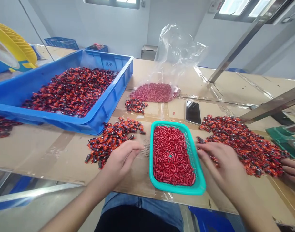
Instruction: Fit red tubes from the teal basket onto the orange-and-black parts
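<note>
The left hand (120, 159) and right hand (222, 161) hold nothing, fingers (207, 149) half open. Low, gentle fingers suit the red tubes (171, 154)

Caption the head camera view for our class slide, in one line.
Left hand and right hand flank a teal mesh basket of red tubes.

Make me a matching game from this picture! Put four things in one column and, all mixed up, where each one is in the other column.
Things:
1. Small red tubes
2. Orange-and-black pieces
3. Smartphone
4. Clear plastic bag

Places:
A. Inside the blue plastic crate
B. Inside the teal mesh basket
C. Puffed up at the far side of the cardboard
D. Lying flat on the cardboard, just past the teal mesh basket

Right pairs: 1-B, 2-A, 3-D, 4-C
</note>
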Demonstrator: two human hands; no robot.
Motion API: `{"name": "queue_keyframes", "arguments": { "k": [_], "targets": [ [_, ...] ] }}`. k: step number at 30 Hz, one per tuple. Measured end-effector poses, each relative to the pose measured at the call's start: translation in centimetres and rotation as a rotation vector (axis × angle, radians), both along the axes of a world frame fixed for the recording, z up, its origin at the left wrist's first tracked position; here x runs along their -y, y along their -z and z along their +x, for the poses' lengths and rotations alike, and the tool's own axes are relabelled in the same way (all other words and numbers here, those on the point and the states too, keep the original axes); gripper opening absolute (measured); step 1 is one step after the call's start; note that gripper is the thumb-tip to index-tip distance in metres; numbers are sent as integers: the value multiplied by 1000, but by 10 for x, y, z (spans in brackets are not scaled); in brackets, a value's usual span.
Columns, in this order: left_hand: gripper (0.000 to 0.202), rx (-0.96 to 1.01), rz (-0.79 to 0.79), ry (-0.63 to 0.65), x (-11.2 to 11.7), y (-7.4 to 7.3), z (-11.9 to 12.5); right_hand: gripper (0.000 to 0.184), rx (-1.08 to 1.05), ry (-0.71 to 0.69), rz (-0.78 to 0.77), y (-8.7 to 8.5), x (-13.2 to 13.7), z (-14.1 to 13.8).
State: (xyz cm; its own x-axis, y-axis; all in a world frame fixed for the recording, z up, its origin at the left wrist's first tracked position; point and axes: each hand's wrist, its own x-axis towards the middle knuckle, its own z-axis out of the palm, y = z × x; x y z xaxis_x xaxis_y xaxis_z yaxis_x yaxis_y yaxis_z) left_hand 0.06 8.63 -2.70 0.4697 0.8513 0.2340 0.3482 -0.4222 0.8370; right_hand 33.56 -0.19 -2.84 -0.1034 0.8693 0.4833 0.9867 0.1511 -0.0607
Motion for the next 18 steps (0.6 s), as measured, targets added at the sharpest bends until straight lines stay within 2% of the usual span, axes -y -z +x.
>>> {"name": "queue_keyframes", "arguments": {
  "k": [2,4,7,9,14,16,18],
  "targets": [
    [18,65,-61,28,11,-6,3,29,1,-151,-96,0,-4,-32],
    [15,140,-146,44,21,-11,7,22,18,-229,-169,4,-11,-55],
    [9,351,-344,14,36,-15,11,17,44,-259,-226,13,-21,-67],
    [14,470,-434,-28,44,-17,12,18,50,-266,-240,19,-25,-65],
    [26,516,-361,-62,59,-22,12,19,-1,-293,-225,26,-31,-61],
    [31,524,-297,-51,63,-22,12,20,-58,-304,-200,20,-29,-63],
    [33,518,-225,-25,66,-23,13,21,-125,-323,-173,5,-21,-68]
  ]
}}
